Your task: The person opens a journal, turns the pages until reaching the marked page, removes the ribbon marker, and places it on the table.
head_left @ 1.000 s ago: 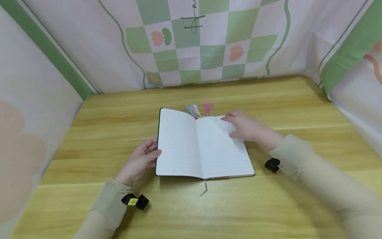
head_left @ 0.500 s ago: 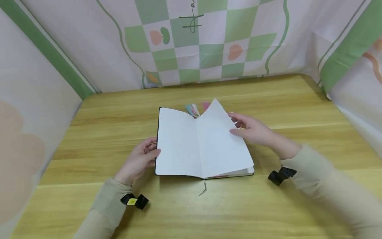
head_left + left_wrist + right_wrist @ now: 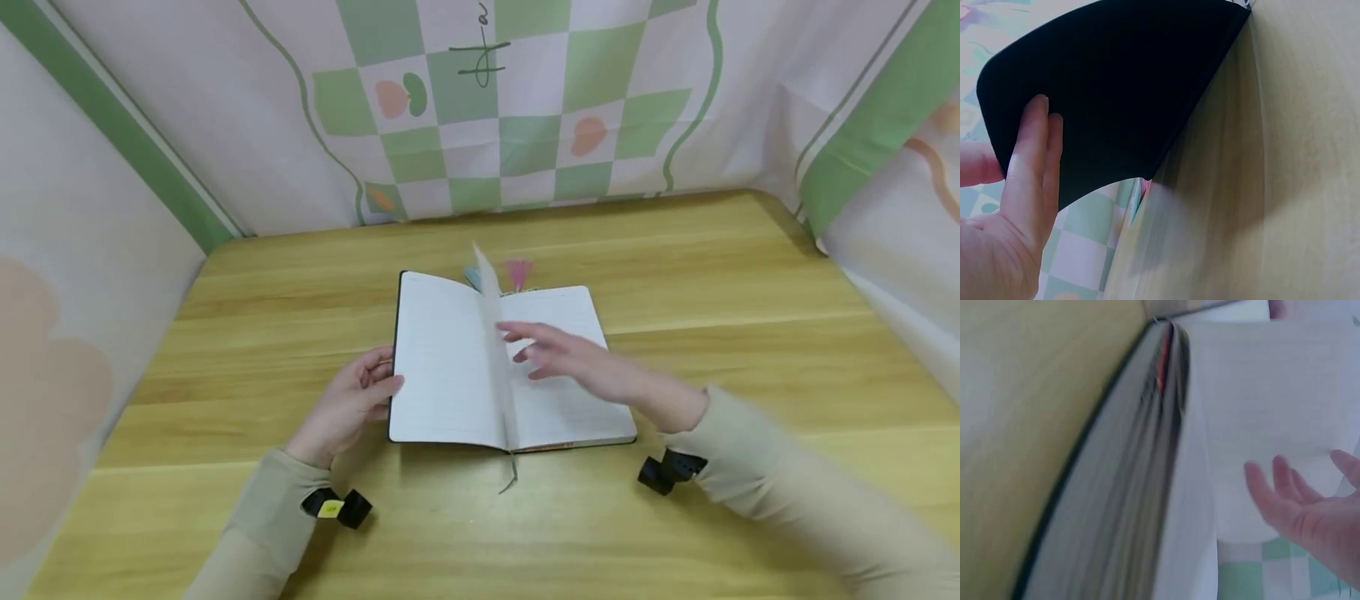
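A notebook [image 3: 442, 367] with lined white pages and a black cover [image 3: 1122, 81] lies open on the table. My left hand [image 3: 348, 408] pinches its left edge, thumb on the page and fingers behind the cover, which is raised off the table. One page [image 3: 496, 367] stands nearly upright at the middle fold. My right hand [image 3: 570, 358] is over the right half, fingers extended beside that page; whether they touch it I cannot tell. In the right wrist view the right hand [image 3: 1310, 512] has its thumb apart from its fingers, with nothing gripped.
A pink tassel [image 3: 519, 272] and a teal tassel [image 3: 472, 277] stick out past the notebook's top edge. A thin ribbon [image 3: 514, 473] hangs from its bottom. The wooden table [image 3: 300, 292] is bordered by a checked cloth [image 3: 465, 158] at the back.
My right hand lifted the right page by its top corner, then moved left with it. The page now stands upright, and the hand no longer pinches it. My left hand has stayed put.
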`<state>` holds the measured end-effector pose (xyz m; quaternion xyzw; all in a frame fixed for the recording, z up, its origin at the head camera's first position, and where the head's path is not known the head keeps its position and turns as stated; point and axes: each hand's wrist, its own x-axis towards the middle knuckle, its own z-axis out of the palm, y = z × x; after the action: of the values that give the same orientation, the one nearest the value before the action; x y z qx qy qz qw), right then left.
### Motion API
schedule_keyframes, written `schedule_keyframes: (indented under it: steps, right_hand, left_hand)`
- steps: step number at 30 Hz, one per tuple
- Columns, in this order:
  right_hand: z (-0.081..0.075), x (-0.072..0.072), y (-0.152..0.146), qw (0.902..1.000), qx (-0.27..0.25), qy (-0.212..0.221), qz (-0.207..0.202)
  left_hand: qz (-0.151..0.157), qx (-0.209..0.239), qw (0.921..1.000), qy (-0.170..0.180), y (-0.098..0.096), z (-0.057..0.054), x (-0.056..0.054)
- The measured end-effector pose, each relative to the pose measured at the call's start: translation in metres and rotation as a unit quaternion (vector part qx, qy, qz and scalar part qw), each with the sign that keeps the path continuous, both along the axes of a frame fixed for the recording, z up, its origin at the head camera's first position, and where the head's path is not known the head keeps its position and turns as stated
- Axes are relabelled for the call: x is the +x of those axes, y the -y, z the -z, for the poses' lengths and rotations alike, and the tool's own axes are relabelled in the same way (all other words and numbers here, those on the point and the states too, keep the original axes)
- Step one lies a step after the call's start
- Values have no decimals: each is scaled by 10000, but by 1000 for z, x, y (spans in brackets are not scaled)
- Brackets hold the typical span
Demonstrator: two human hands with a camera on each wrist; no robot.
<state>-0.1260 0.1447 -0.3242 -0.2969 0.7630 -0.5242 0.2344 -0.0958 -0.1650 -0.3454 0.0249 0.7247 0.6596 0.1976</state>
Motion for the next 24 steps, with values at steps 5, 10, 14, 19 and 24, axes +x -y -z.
schedule_keyframes:
  steps: [5,10,14,19,24]
  right_hand:
    - [6,11,17,9930,744,-861,-328]
    - [8,14,28,9833,1330,-1132,-510]
    - [7,17,34,9748,1808,-1134,-644]
    - [8,18,40,9623,2271,-1204,-884]
    - [9,17,44,9530,2507,-1345,-1043]
  left_hand:
    - [6,-10,10000,9,0,1,0]
    - [15,134,9999,5,0,1,0]
    - [52,279,9996,27,0,2,0]
    - [155,391,9991,42,1,-1,0]
    - [120,308,9993,153,2,-3,0]
